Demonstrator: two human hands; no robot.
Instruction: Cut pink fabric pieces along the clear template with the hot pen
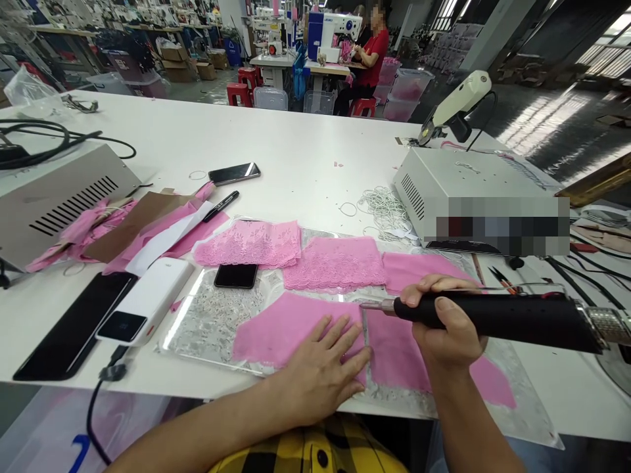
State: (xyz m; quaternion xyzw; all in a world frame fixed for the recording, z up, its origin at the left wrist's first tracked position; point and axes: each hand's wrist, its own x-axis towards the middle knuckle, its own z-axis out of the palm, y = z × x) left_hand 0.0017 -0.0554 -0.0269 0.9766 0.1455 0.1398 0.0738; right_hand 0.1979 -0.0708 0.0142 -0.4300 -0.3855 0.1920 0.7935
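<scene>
On the board (197,328), pink cloth (276,328) is pressed under the open left hand (323,374); the tool (513,318) is gripped by the curled right hand (451,340), tip (369,305) at the cloth's edge. Adjoining piece (397,351) appears parted; remainder cannot be judged.

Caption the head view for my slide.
Left hand lies on pink fabric; right hand grips a black-handled tool, metal tip at the fabric's edge.

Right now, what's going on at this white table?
A person's left hand rests palm-down on a smooth pink fabric piece. The right hand grips a long black-handled tool, its thin metal tip at that piece's far right corner; whether it touches is hard to tell. Another smooth pink piece lies alongside, with pink lace pieces farther back.
</scene>
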